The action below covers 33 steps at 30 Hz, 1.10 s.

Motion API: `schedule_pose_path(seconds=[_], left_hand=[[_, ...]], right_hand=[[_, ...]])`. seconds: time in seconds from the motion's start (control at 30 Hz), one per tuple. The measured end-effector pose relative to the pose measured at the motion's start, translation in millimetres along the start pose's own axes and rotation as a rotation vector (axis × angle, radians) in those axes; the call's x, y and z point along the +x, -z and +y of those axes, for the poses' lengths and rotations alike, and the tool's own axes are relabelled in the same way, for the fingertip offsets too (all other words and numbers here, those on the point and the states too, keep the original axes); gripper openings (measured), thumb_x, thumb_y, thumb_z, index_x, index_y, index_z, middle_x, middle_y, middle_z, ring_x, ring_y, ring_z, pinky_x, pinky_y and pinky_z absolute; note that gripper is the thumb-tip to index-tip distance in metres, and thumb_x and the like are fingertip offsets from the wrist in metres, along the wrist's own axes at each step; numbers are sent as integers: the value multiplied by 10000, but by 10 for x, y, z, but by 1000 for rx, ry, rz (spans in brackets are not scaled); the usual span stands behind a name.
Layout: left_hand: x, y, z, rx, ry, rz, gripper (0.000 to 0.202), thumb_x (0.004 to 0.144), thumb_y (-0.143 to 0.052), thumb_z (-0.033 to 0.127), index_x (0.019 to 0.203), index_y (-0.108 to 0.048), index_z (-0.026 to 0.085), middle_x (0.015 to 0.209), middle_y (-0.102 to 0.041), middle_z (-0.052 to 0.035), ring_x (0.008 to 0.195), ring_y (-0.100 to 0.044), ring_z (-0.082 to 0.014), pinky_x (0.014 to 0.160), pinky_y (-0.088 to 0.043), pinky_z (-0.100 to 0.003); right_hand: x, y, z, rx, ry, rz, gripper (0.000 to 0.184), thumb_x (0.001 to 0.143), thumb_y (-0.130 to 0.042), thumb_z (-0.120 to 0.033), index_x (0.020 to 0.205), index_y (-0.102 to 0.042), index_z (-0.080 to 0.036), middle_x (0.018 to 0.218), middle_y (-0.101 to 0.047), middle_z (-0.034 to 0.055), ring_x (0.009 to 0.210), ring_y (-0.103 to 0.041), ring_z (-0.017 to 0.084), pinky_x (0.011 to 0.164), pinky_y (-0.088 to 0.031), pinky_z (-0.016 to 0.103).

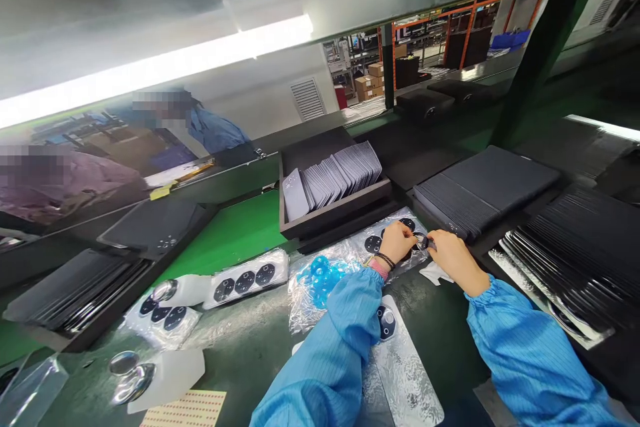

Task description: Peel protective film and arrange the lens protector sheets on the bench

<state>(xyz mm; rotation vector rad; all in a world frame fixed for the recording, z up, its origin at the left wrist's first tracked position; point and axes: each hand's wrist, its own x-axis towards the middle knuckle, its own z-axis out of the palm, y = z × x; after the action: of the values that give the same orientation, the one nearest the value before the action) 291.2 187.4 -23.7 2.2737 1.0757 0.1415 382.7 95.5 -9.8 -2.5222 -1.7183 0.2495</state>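
Observation:
My left hand [397, 245], with dark bands at the wrist, and my right hand [453, 255] meet above a clear plastic strip of black round lens covers [373, 244]. Between their fingertips is a small round dark piece [421, 241], gripped from both sides; its details are too small to make out. A scrap of white film [436, 273] lies just below my right hand. Under my left forearm, a phone back panel in crinkled film [407, 360] shows a dark round camera area. Beside that forearm sits a plastic bag with blue rings [320, 280].
A dark tray [340, 210] of upright grey panels stands behind my hands. Stacked dark panels lie right [485, 187] and left [85, 287]. More lens cover packs [245, 285], shiny metal discs [133, 383] and a dotted sticker sheet [185, 408] lie left. Two people are across the bench.

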Motion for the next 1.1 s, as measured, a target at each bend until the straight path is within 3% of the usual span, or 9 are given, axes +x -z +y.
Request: schedule_pose_path(seconds=[0.27,0.47,0.57,0.8,1.1], left_hand=[[28,137,-212,17,116,72,241,912,-607,335,1065,-624,150,1105,-650,-69,986,-637,-200,867,-557,-413],[-2,244,-343,-29,172,120,250,912,-607,341,1075,-621,152,1098,-651,-68,968,-641,-196,856,-560,-408],[-7,242,-328,-96,181,133,247,917,-599,348,1061,-625,149,1061,-661,-60,917,-649,-182,818,-570,-383],[38,211,-245,-196,197,142,266,936,-569,357,1082,-608,139,1002,-665,-52,829,-658,-156,739,-584,-340],[222,227,-145,46,132,13,259,900,-628,307,1104,-610,149,1133,-639,-73,1018,-632,-213,877,-555,-424]], right_hand=[[13,-44,3,11,11,-4,204,848,-543,-59,972,-690,-126,1059,-711,144,1004,-682,250,822,-511,306],[9,-95,-10,29,-19,32,235,845,-511,-57,957,-684,-170,1027,-708,111,964,-683,237,751,-511,293],[3,-103,-34,49,-27,61,263,878,-458,-85,1005,-672,-172,1073,-695,125,1019,-655,250,721,-519,304],[83,-153,-121,111,71,116,264,904,-445,-71,999,-675,-158,1127,-694,118,1109,-604,211,904,-489,287],[193,-281,-176,109,109,209,198,917,-498,-109,1018,-667,-131,1069,-706,115,1055,-612,208,916,-484,313]])
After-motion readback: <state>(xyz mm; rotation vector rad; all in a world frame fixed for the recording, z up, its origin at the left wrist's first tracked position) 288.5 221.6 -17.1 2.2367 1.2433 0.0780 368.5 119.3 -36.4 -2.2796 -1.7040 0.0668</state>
